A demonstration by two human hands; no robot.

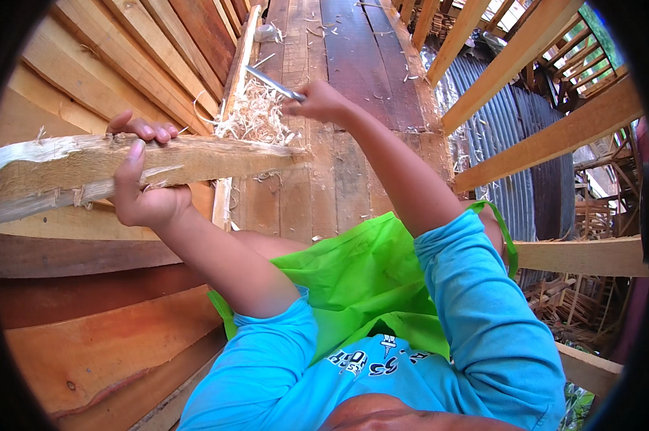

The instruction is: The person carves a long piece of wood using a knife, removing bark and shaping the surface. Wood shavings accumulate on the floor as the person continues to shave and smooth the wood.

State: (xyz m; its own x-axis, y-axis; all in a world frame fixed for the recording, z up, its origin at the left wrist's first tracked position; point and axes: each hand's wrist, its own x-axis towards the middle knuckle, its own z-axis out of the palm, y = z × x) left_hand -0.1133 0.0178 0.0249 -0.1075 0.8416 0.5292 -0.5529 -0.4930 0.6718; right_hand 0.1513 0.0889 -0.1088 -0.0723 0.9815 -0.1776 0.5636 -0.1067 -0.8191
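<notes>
A long, rough piece of wood (231,156) lies crosswise at the left, its upper edge pale and freshly splintered. My left hand (151,190) is closed around it, thumb on the near side and fingertips over the far edge. Farther off, past the wood's right end, my right hand (317,104) is closed on a knife (276,83) with a long narrow metal blade. Its handle is hidden in my fist, and the blade points up and left, apart from the wood. Curled wood shavings (256,115) are heaped beneath the blade.
Plank flooring (360,65) with scattered shavings runs ahead. Upright boards (123,54) line the left, and wooden slats (511,54) form a railing at right, with corrugated metal sheets (500,144) beyond. A small clear container (268,34) stands at the far left. Green cloth (360,266) covers my lap.
</notes>
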